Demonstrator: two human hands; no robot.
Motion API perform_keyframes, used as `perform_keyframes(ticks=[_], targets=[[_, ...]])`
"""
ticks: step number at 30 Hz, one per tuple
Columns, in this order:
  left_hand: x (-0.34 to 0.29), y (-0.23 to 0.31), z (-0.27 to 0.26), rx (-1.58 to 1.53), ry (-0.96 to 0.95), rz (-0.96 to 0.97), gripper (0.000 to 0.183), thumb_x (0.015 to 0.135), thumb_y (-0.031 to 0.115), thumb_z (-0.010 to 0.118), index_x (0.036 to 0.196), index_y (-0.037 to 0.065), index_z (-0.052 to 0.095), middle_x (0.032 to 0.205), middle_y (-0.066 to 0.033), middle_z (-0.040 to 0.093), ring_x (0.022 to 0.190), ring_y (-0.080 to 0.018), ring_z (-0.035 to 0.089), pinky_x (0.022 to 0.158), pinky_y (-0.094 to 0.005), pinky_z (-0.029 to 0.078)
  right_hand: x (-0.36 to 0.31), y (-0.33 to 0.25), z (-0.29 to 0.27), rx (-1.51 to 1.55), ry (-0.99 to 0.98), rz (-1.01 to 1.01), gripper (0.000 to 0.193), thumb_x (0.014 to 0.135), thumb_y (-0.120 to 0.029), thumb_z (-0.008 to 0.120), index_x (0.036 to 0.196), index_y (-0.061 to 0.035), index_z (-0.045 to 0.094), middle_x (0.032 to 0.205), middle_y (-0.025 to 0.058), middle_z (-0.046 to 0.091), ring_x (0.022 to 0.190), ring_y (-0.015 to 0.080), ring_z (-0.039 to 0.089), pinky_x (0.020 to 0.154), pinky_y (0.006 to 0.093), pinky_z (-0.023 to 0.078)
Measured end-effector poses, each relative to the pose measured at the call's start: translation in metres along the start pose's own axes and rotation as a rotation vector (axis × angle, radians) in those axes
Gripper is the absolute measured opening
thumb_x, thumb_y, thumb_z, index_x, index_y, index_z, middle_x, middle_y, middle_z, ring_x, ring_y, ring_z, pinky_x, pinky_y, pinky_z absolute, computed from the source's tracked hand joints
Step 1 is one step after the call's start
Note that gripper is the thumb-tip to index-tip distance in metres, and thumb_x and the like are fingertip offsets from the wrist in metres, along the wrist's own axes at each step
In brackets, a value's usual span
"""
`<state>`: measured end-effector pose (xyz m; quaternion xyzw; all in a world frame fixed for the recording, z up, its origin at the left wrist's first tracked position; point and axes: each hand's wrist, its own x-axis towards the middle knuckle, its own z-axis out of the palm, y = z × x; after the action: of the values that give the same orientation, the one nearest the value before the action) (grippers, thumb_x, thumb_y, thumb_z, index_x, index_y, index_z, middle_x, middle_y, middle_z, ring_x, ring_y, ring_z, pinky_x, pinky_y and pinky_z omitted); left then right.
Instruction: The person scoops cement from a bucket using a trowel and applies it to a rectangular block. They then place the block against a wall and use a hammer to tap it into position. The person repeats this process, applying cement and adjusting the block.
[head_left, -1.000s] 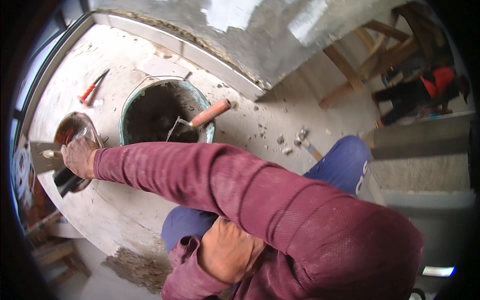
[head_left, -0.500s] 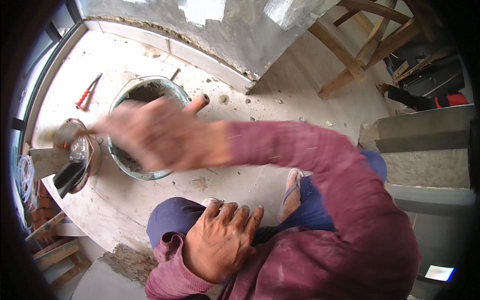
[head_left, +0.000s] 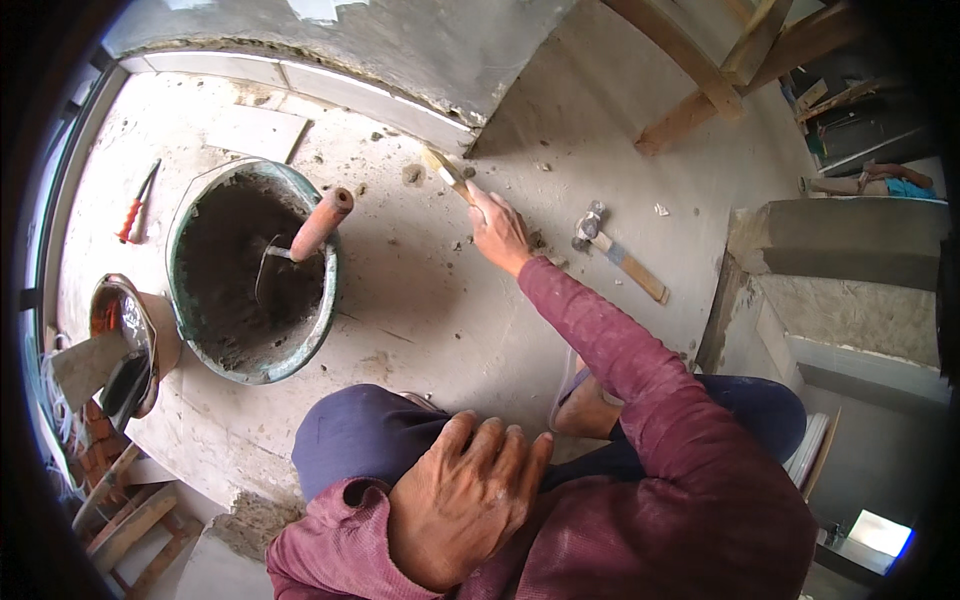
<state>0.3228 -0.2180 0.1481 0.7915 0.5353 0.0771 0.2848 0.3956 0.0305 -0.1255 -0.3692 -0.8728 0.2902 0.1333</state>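
Note:
My right hand (head_left: 497, 228) is closed round the handle of a small paintbrush (head_left: 452, 176). The pale bristles meet the floor by the wall corner, beside a damp round spot (head_left: 413, 175). My left hand (head_left: 470, 495) lies over my bent left knee, fingers stretched out, holding nothing. Left of the brush stands a bucket (head_left: 325, 315) with grey mortar (head_left: 230, 240) inside. A trowel with a reddish wooden handle (head_left: 322, 222) leans in it, its blade partly sunk in the mortar. A smaller bucket (head_left: 165, 325) beside it holds water and flat tools.
A hammer (head_left: 625, 255) lies on the floor right of my right hand. A red-handled pointed tool (head_left: 138, 205) and a loose tile piece (head_left: 258, 132) lie near the large bucket. Wooden trestle legs (head_left: 690, 118) stand at the far right. Mortar crumbs dot the floor along the wall (head_left: 400, 60).
My right hand has swung from above the large bucket to the right with the brush, now down at the floor. The buckets, trowel and hammer show unblocked. My left hand stays on the knee.

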Motion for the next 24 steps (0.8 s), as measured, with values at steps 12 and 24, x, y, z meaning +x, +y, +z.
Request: perform_keyframes(ticks=[12, 24], targets=[[0.015, -0.007, -0.002, -0.027, 0.074, 0.071, 0.05, 0.076, 0.033, 0.061, 0.119, 0.006, 0.058, 0.107, -0.0091, 0.061, 0.103, -0.0221, 0.057, 0.095, -0.038, 0.042, -0.04, 0.034, -0.004, 0.213, 0.299, 0.333, 0.039, 0.089, -0.008, 0.049, 0.126, 0.0056, 0.05, 0.101, 0.0197, 0.062, 0.09, 0.0292, 0.062, 0.08, 0.0367, 0.049], [-0.01, 0.005, 0.017, 0.025, 0.129, -0.063, 0.044, 0.077, 0.025, 0.056, 0.114, 0.001, 0.06, 0.099, -0.0096, 0.063, 0.094, -0.0225, 0.058, 0.088, -0.0327, 0.043, -0.042, -0.025, -0.081, 0.449, 0.286, -0.029, 0.034, 0.092, -0.02, 0.054, 0.115, 0.0063, 0.058, 0.089, 0.0043, 0.061, 0.082, 0.0101, 0.054, 0.073, 0.0258, 0.045]])
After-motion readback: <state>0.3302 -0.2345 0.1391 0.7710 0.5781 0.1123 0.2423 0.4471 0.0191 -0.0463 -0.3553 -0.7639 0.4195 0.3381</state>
